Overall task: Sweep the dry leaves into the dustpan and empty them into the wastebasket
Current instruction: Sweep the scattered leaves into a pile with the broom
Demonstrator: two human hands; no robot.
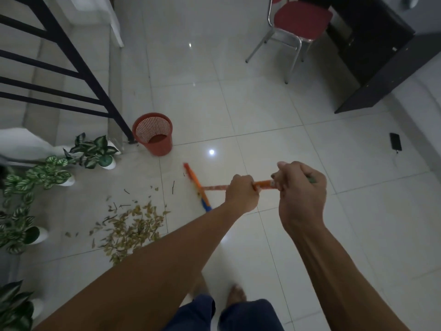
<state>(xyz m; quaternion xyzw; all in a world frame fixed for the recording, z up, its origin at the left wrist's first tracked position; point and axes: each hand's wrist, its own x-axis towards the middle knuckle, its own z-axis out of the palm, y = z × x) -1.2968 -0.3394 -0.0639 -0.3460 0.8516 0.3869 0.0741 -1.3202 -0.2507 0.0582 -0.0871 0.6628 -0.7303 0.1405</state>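
Head view: left hand (241, 193) and right hand (300, 189) grip broom (214, 187) pointing left.

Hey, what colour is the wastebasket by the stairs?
The wastebasket is reddish-orange with a mesh-patterned wall, seen in the head view.

Glossy white floor tiles (262, 111) are reflecting a few bright spots of light (211, 152) in the dim room. At the left a black stair railing (71, 51) is slanting down over pale steps (43, 68), and leafy potted plants (93, 151) in white pots are standing below it. A red-seated chair (301, 19) on chrome legs is standing beside a dark cabinet (372, 56), while a dark phone (395, 141) is lying on the tiles at the right.
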